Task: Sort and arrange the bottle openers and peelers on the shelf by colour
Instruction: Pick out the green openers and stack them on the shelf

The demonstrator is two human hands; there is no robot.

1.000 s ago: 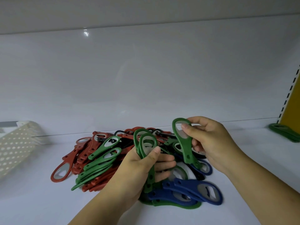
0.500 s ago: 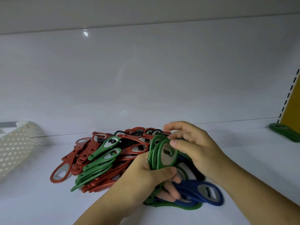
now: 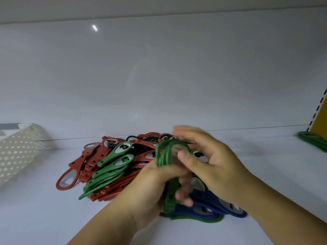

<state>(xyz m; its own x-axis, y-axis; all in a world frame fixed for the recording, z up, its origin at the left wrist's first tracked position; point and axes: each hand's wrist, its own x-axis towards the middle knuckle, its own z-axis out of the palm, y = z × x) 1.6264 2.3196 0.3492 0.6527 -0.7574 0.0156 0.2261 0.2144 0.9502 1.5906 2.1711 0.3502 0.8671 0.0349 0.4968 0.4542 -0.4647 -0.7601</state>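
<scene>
Head view: green openers [image 3: 164, 153] upright in left hand [image 3: 150, 186], loops up.

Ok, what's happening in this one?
A person is sorting bottle openers on a white shelf. The left hand grips a bundle of green openers upright over a mixed pile. The right hand is motion-blurred, with its thumb against the bundle's heads; whether it pinches them is unclear. Red openers, loose green ones, black ones and blue ones lie unsorted below. A separate green stack sits far right, and a perforated white basket at the left.
</scene>
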